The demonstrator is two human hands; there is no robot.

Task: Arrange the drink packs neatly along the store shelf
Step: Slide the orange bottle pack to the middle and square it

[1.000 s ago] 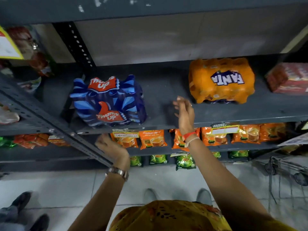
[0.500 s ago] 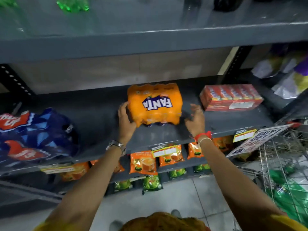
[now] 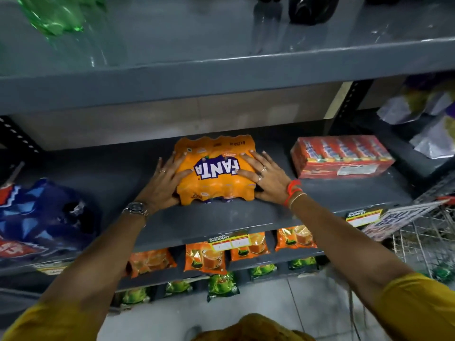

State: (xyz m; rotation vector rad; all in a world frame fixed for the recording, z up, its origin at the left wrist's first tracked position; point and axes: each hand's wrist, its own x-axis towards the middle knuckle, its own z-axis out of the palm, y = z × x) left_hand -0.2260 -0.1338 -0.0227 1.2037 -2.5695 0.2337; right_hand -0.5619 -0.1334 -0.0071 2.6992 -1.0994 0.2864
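An orange Fanta pack (image 3: 215, 187) lies on the grey middle shelf (image 3: 221, 220), near its centre. My left hand (image 3: 163, 184) presses on the pack's left side, fingers spread over the wrap. My right hand (image 3: 264, 177) grips its right side the same way. A blue Thums Up pack (image 3: 41, 217) rests at the shelf's left end, well apart from the Fanta pack. A red shrink-wrapped carton pack (image 3: 341, 156) sits to the right, a short gap from my right hand.
The upper shelf (image 3: 221, 77) overhangs, holding green bottles (image 3: 56, 16) and a dark bottle (image 3: 312, 8). Orange pouches (image 3: 206, 258) and green pouches (image 3: 222, 285) fill the lower shelves. A wire basket (image 3: 428, 237) stands at the right. Bagged goods (image 3: 423, 114) sit on the neighbouring rack.
The view swung right from the Thums Up pack to the Fanta pack. Both hands moved onto the Fanta pack and now clasp its sides.
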